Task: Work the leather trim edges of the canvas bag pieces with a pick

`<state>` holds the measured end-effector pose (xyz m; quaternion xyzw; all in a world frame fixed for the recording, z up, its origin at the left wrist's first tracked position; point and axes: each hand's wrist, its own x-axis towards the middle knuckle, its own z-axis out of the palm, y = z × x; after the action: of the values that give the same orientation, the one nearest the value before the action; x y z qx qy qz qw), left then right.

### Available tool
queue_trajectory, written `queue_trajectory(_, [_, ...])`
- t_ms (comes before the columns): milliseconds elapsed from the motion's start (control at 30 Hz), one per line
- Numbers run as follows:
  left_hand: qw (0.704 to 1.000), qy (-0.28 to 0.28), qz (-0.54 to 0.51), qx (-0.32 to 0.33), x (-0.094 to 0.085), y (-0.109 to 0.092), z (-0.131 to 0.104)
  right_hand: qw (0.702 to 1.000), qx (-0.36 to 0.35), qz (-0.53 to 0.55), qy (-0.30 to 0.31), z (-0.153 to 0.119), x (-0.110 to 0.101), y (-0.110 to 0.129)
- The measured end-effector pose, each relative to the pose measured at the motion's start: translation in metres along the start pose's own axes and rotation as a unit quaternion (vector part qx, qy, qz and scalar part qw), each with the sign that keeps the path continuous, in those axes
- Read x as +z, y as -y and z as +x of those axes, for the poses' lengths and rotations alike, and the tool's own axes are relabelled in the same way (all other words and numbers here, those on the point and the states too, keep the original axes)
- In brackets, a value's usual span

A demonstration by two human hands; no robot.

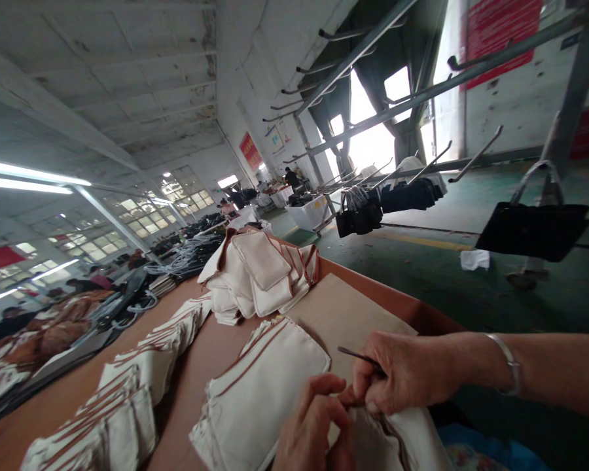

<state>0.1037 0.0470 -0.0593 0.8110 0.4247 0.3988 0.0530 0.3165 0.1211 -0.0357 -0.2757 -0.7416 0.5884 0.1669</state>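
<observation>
My right hand (412, 373), with a bracelet on its wrist, is closed around a thin dark metal tool (356, 354) whose tip points left; the rest of the tool is hidden in the fist. Thumb and fingers of that hand also meet the brown edge of a cream fabric piece (415, 435). Pinching the same brown edge from the other side is my left hand (319, 422), its fingers bent. The piece hangs below both hands, near my lap. Just left of it lies a stack of cream pieces with brown trim (275, 373).
A heap of cream pieces (260, 271) sits farther back on the brown table (191, 405), beside a beige board (343, 307). An overlapping row of pieces (142, 366) runs along the left. Black bags (358, 212) hang from a hooked metal rack at right. People work in the background.
</observation>
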Motion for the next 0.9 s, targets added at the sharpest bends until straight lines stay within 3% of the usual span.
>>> queue_trajectory(67, [0.976, 0.104, -0.172, -0.082, -0.011, 0.002, 0.009, 1.000, -0.018, 0.003, 0.002, -0.001, 0.000, 0.006])
queue_trajectory(133, [0.933, 0.161, -0.265, -0.180, -0.019, 0.004, 0.018, 0.999, -0.033, 0.006, 0.012, -0.002, 0.000, 0.009])
queue_trajectory(233, [0.886, 0.230, -0.292, -0.278, -0.023, 0.007, 0.030, 0.999, -0.042, 0.008, 0.020, -0.004, 0.002, 0.010])
queue_trajectory(333, [0.876, 0.281, -0.277, -0.276, -0.020, 0.008, 0.035, 0.999, -0.036, -0.007, 0.020, -0.008, 0.002, 0.013])
queue_trajectory(533, [0.880, 0.285, -0.282, -0.255, -0.023, 0.005, 0.042, 0.998, -0.055, -0.033, 0.028, -0.010, -0.006, 0.021])
queue_trajectory(667, [0.878, 0.256, -0.309, -0.259, -0.025, 0.004, 0.040, 0.997, -0.063, -0.026, 0.045, -0.010, -0.010, 0.020])
queue_trajectory(767, [0.884, 0.231, -0.314, -0.257, -0.022, 0.003, 0.033, 0.989, -0.100, -0.110, -0.020, -0.014, -0.005, 0.016])
queue_trajectory(900, [0.893, 0.203, -0.312, -0.252, -0.019, 0.000, 0.027, 0.940, -0.207, -0.258, -0.084, -0.019, 0.003, 0.014])
